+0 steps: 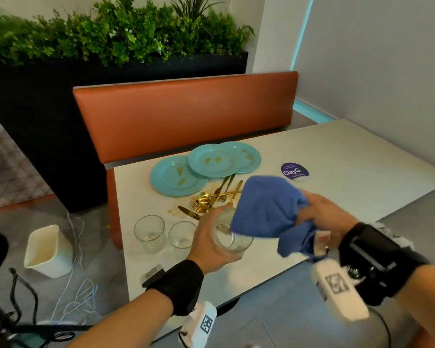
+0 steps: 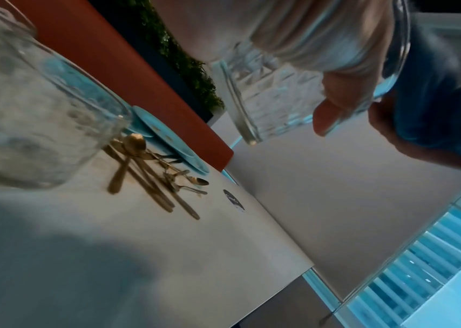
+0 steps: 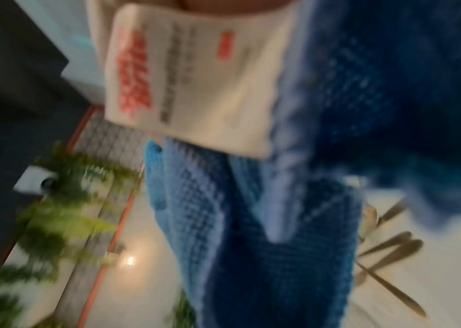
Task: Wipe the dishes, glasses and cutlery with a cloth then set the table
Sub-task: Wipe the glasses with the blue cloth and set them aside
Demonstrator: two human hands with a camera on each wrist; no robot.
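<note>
My left hand [image 1: 211,243] grips a clear glass [image 1: 230,234] above the table's near edge; the left wrist view shows the fingers [image 2: 333,93] wrapped round that glass [image 2: 274,88]. My right hand [image 1: 322,214] holds a bunched blue cloth [image 1: 266,209] against the glass's rim. The cloth [image 3: 266,222] with its white label [image 3: 195,77] fills the blurred right wrist view. Two more glasses [image 1: 150,232] [image 1: 182,234] stand on the white table [image 1: 349,159]. Three soiled teal plates [image 1: 177,175] [image 1: 212,160] [image 1: 249,156] overlap at the far side. Gold cutlery [image 1: 211,199] lies heaped in front of them.
A purple round sticker [image 1: 294,171] lies on the table to the right. An orange bench [image 1: 186,116] backs the far edge, with a dark planter [image 1: 48,101] behind. A white bin [image 1: 48,249] and loose cables [image 1: 78,292] are on the floor at left.
</note>
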